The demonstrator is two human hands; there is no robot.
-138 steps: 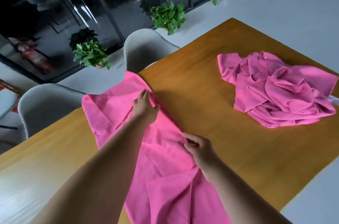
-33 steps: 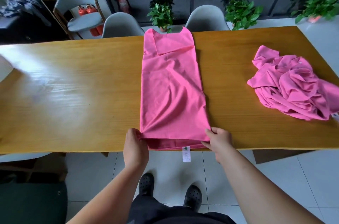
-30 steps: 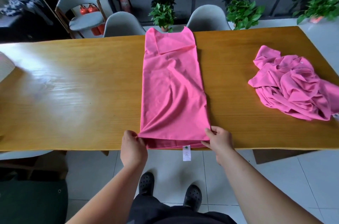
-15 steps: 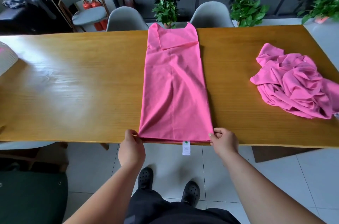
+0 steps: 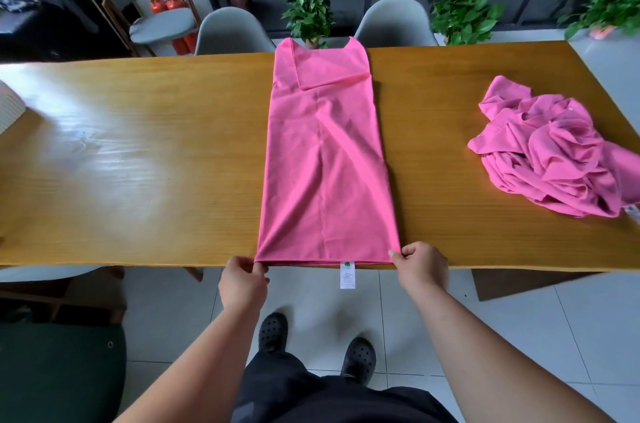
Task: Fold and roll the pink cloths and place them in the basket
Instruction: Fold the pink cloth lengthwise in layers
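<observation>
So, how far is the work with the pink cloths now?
Done: one pink cloth lies folded into a long strip across the table. In hand: left grip and right grip pinch its near corners at the table edge. Left: rolling it, not yet begun, then the whole crumpled pile at the right.

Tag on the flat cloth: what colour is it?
The tag is white with a green logo; head view.

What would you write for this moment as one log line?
cloth: folded strip, flat on table | left hand: pinches near-left corner | right hand: pinches near-right corner | pile: crumpled, at right | rolled: not yet
</observation>
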